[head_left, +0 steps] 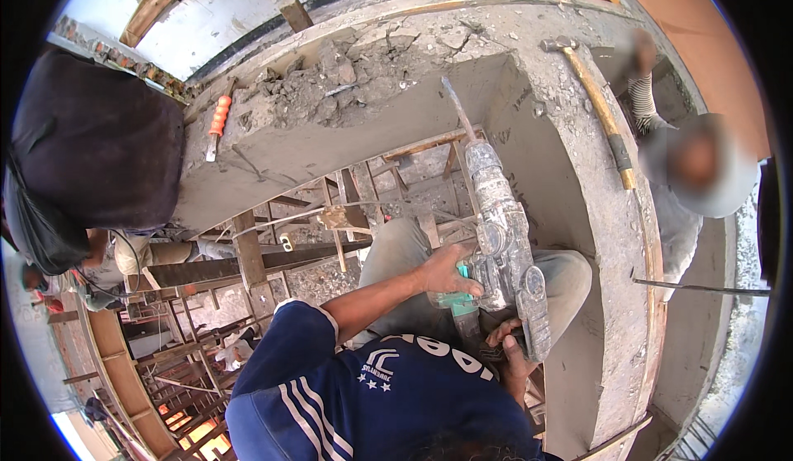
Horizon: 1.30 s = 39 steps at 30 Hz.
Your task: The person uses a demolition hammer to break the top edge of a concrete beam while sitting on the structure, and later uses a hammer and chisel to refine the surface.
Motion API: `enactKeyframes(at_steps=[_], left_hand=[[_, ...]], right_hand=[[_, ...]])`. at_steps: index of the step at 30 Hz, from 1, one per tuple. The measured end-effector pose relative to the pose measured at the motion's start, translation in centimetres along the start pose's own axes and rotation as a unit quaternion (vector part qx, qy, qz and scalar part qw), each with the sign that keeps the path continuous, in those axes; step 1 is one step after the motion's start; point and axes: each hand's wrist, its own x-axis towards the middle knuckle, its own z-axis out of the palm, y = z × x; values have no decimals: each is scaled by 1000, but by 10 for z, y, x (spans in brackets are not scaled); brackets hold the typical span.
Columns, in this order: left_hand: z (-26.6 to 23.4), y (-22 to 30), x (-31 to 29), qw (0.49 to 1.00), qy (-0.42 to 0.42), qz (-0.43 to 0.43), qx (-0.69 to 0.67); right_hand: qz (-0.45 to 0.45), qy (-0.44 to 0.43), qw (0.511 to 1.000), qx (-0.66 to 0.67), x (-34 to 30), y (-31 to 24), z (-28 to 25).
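Both hands clamped dusty grey rotary hammer drill (500, 246): your left hand (448, 273) wrapped teal side handle, right hand (510, 347) closed around rear grip. Chisel bit beyond grip met chipped grey concrete beam (363, 89); steady, in-line pressure seemed wise.

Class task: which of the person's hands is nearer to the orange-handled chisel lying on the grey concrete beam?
Left. The left hand grips the dusty demolition hammer's side handle, on the orange-handled chisel's side; the right hand is lower, at the rear.

Person wears a dark blue short-sleeved jersey (363, 395) with white shoulder stripes, white collar trim, white chest emblem with stars, and white lettering. Grey trousers (396, 254) cover the legs. Both forearms bare.
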Motion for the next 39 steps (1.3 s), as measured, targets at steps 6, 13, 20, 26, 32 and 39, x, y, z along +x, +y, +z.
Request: enactKeyframes(at_steps=[6, 13, 20, 26, 32, 39], left_hand=[[9, -2, 8, 999, -29, -6, -20], [3, -3, 11, 999, -36, -18, -11], [-2, -14, 14, 999, -29, -24, 16], [-8, -11, 18, 999, 3, 16, -33], [-27, -17, 27, 994, -43, -102, 18], [-11, 16, 2, 999, 11, 3, 32]], right_hand=[[99, 56, 993, 4, -14, -9, -19], [147, 63, 987, -5, -6, -13, -22], [104, 26, 994, -16, 8, 1, -18], [65, -7, 998, -18, 15, 8, -13], [80, 30, 996, 27, 43, -3, 13], [3, -63, 997, 38, 15, 2, -14]])
